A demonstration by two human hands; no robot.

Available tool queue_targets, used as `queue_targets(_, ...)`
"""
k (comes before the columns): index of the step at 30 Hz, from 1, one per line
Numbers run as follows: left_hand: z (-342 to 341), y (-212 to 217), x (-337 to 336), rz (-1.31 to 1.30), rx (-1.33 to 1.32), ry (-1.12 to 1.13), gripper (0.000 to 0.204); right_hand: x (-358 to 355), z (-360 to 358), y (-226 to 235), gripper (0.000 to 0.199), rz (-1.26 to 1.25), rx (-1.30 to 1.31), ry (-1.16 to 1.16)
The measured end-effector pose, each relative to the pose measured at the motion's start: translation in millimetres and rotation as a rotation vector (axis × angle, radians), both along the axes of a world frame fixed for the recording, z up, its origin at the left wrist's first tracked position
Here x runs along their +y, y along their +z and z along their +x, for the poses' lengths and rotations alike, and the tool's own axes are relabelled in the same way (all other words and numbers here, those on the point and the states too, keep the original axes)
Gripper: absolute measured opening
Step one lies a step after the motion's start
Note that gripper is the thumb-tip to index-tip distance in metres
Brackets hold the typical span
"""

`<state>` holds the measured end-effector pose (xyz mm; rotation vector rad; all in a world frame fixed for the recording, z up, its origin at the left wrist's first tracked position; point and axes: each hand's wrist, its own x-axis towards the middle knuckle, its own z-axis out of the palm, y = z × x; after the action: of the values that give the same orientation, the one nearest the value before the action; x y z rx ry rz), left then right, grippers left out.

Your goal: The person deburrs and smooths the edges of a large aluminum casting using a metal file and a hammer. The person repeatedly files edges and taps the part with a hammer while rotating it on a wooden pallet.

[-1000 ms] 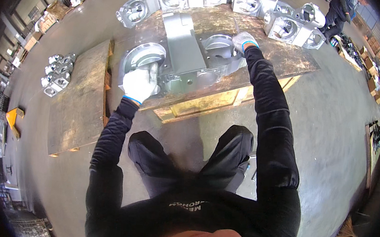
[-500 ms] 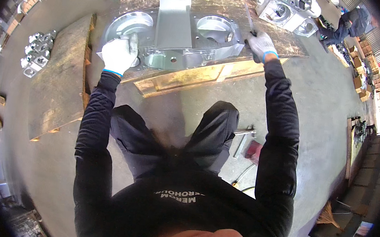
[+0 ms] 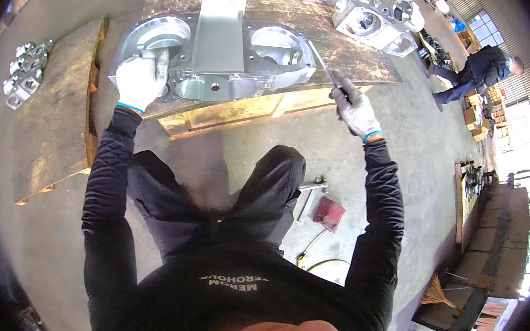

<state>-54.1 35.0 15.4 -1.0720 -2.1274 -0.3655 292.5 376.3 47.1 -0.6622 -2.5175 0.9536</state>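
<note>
A large silver metal casting (image 3: pixel 221 37), with two round bores and a raised strip across its middle, lies on a wooden pallet (image 3: pixel 232 112) in front of me. My left hand (image 3: pixel 140 80), in a white glove, grips its near left edge, with the fingers over the rim beside the left bore. My right hand (image 3: pixel 355 109), in a grey-white glove, is closed around the handle of a slim metal file (image 3: pixel 321 61). The file's blade points up and left, close to the casting's right end; I cannot tell whether they touch.
More castings (image 3: pixel 371 19) stand along the pallet's far side. At left lies a wooden board (image 3: pixel 60 107), with castings (image 3: pixel 26 75) beyond it. A hammer-like tool (image 3: pixel 310 195) and a red object (image 3: pixel 329 214) lie by my right leg. A co-worker (image 3: pixel 478 71) bends at far right.
My right hand has drawn the file back toward me, and its blade now tilts further left. The left hand stays on the casting. The whole view has shifted slightly; the co-worker shows more fully.
</note>
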Motion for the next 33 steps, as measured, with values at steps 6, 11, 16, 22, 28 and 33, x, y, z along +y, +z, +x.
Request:
queue_targets(6, 1.5, 2.8, -4.0, -0.013, 0.045, -0.019, 0.038, 3.1, 11.9, -33.7, 0.035, -0.35, 0.099, -0.024)
queue_targets(11, 1.4, 2.6, -3.1, 0.044, 0.062, -0.075, 0.037, 4.9, 9.2, -39.1, 0.032, -0.362, 0.158, 0.006)
queue_targets(16, -0.1, 2.3, -1.0, 0.124, 0.011, -0.198, 0.036, 39.0, -51.9, -47.0, 0.03, -0.156, 0.268, 0.025)
queue_targets(22, 1.4, 6.4, -4.5, 0.035, 0.027, -0.155, 0.031, 64.3, -92.5, -30.2, 0.035, -0.167, 0.14, 0.037)
queue_targets(28, 0.1, -1.0, -3.8, 0.133, 0.031, -0.203, 0.031, 14.6, 0.2, -30.8, 0.033, -0.352, 0.082, -0.091)
queue_targets(33, -3.3, -5.9, -4.5, 0.158, 0.026, -0.193, 0.031, 34.4, -51.6, -37.2, 0.031, -0.156, 0.089, -0.061)
